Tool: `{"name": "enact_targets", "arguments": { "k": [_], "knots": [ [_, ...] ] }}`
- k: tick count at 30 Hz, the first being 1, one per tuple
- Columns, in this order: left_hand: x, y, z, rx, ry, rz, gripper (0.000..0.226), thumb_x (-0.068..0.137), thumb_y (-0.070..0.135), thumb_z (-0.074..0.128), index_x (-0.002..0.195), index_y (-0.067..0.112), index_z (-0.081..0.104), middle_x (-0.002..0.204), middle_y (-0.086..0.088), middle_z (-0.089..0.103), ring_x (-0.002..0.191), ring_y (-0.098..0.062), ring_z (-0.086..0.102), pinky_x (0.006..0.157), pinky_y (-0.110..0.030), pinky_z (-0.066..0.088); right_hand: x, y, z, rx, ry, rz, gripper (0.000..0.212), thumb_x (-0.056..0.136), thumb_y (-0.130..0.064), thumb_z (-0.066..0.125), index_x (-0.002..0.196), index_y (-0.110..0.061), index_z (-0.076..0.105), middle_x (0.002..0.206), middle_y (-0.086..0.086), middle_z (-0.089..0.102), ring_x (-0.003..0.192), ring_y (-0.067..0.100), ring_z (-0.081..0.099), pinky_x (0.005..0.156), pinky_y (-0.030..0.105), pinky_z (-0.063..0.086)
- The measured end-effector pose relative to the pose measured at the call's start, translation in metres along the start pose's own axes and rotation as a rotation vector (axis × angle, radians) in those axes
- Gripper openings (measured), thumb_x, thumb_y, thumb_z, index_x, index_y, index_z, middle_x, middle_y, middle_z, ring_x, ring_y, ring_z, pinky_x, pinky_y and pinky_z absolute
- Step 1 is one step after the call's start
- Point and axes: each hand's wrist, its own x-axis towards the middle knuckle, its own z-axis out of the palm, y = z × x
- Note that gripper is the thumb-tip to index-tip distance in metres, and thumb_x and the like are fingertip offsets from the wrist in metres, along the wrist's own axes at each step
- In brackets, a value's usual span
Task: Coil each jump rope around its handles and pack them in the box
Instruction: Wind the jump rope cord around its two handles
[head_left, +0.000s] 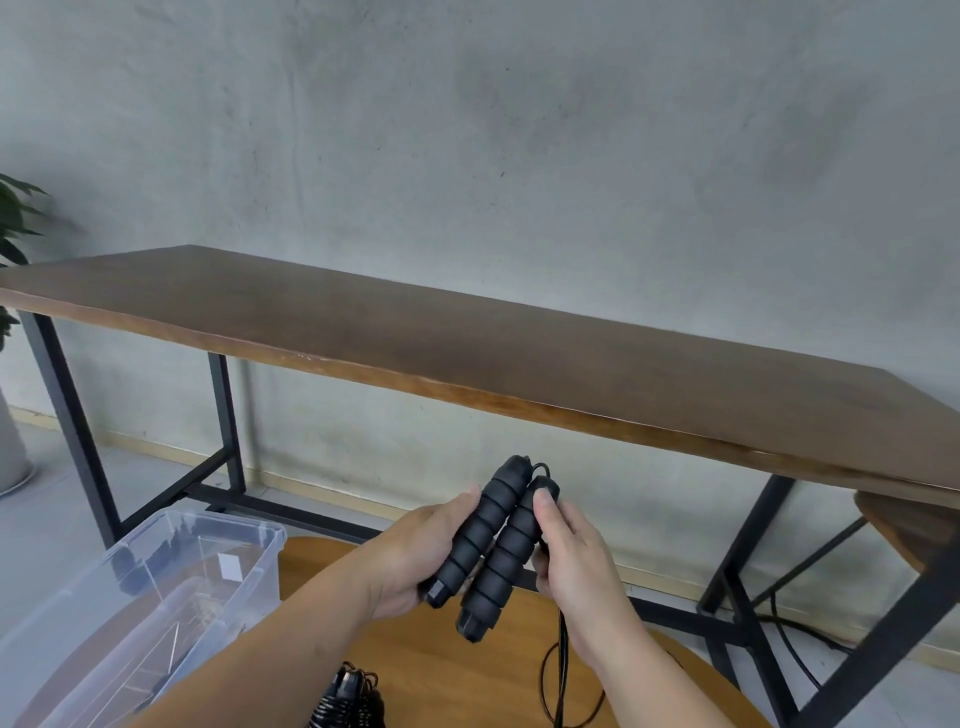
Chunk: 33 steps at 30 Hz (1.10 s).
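Handles (493, 545) sit paired at lower centre, long axes running lower-left to upper-right, your left hand (415, 551) cradling one, your right hand (571, 556) pinching the other, cord (561, 670) hanging below your right, box (156, 587) lower left.

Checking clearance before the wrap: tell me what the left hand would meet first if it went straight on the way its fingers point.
Probably the underside or front edge of the long wooden table, since the left hand points up and forward; depth is unclear, and the way up to it looks free.
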Motion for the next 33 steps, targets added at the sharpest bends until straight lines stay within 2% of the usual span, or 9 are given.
{"name": "enact_targets", "arguments": {
  "k": [6,10,12,15,17,21,24,27,33],
  "knots": [
    [-0.003,-0.006,0.011,-0.091,0.033,-0.031,0.054,0.102,0.053,0.037,0.109,0.008,0.066,0.069,0.001,0.071,0.059,-0.009,0.065,0.061,-0.024,0.05,-0.001,0.003,0.007,0.145,0.017,0.041,0.031,0.099,-0.05,0.046,0.105,-0.03,0.069,0.103,-0.004,0.074,0.1,0.016,0.069,0.089,0.041,0.057],
    [-0.007,-0.01,0.012,-0.217,-0.098,-0.113,0.059,0.096,0.063,0.041,0.128,0.019,0.065,0.118,-0.006,0.072,0.11,-0.021,0.068,0.1,-0.04,0.051,-0.001,0.005,0.006,0.166,0.041,0.052,0.029,0.098,-0.05,0.048,0.103,-0.031,0.071,0.102,-0.003,0.074,0.102,0.018,0.068,0.095,0.046,0.054],
    [-0.006,-0.013,0.013,-0.232,-0.142,-0.15,0.063,0.093,0.067,0.04,0.129,0.022,0.065,0.124,-0.007,0.069,0.116,-0.023,0.064,0.103,-0.043,0.048,-0.001,0.006,0.006,0.17,0.038,0.041,0.029,0.099,-0.049,0.048,0.1,-0.032,0.071,0.1,-0.001,0.074,0.098,0.019,0.069,0.083,0.04,0.057],
    [-0.005,-0.013,0.015,-0.291,-0.216,-0.179,0.074,0.091,0.072,0.035,0.126,0.015,0.068,0.115,-0.014,0.068,0.104,-0.029,0.065,0.095,-0.045,0.05,-0.002,0.005,0.004,0.163,0.04,0.031,0.033,0.097,-0.054,0.046,0.097,-0.032,0.071,0.093,0.004,0.072,0.08,0.022,0.064,0.059,0.033,0.052],
    [-0.004,-0.012,0.015,-0.347,-0.258,-0.192,0.079,0.088,0.073,0.038,0.122,0.009,0.069,0.1,-0.017,0.066,0.089,-0.031,0.065,0.091,-0.048,0.052,0.0,0.008,0.002,0.137,0.043,0.014,0.036,0.095,-0.058,0.045,0.095,-0.034,0.071,0.09,0.0,0.071,0.082,0.02,0.065,0.07,0.038,0.054],
    [-0.005,-0.007,0.015,-0.359,-0.301,-0.207,0.084,0.083,0.08,0.039,0.119,0.009,0.064,0.085,-0.011,0.057,0.066,-0.02,0.052,0.063,-0.031,0.047,0.002,0.01,-0.003,0.106,0.004,0.02,0.035,0.097,-0.058,0.044,0.096,-0.034,0.071,0.098,-0.001,0.072,0.091,0.02,0.069,0.09,0.046,0.054],
    [-0.003,-0.007,0.013,-0.365,-0.332,-0.197,0.086,0.083,0.081,0.039,0.121,0.006,0.061,0.085,-0.011,0.056,0.065,-0.02,0.051,0.059,-0.029,0.043,-0.004,0.007,-0.006,0.138,-0.033,0.011,0.035,0.097,-0.057,0.04,0.105,-0.035,0.067,0.102,-0.009,0.071,0.092,0.011,0.068,0.076,0.024,0.053],
    [-0.002,-0.006,0.01,-0.38,-0.384,-0.175,0.081,0.086,0.077,0.041,0.115,0.006,0.066,0.087,-0.011,0.056,0.066,-0.02,0.05,0.059,-0.029,0.042,-0.006,0.01,-0.007,0.161,0.027,0.062,0.038,0.103,-0.052,0.031,0.113,-0.032,0.062,0.104,-0.009,0.065,0.083,0.011,0.061,0.073,0.027,0.048],
    [-0.005,-0.003,0.001,-0.504,-0.409,-0.173,0.079,0.087,0.071,0.048,0.116,-0.001,0.065,0.089,-0.014,0.054,0.063,-0.021,0.05,0.054,-0.03,0.045,0.003,0.023,-0.019,0.034,0.024,0.129,0.032,0.105,-0.028,0.043,0.096,-0.016,0.071,0.067,0.001,0.044,0.051,0.009,0.034,0.046,0.017,0.031]
  ]
}}
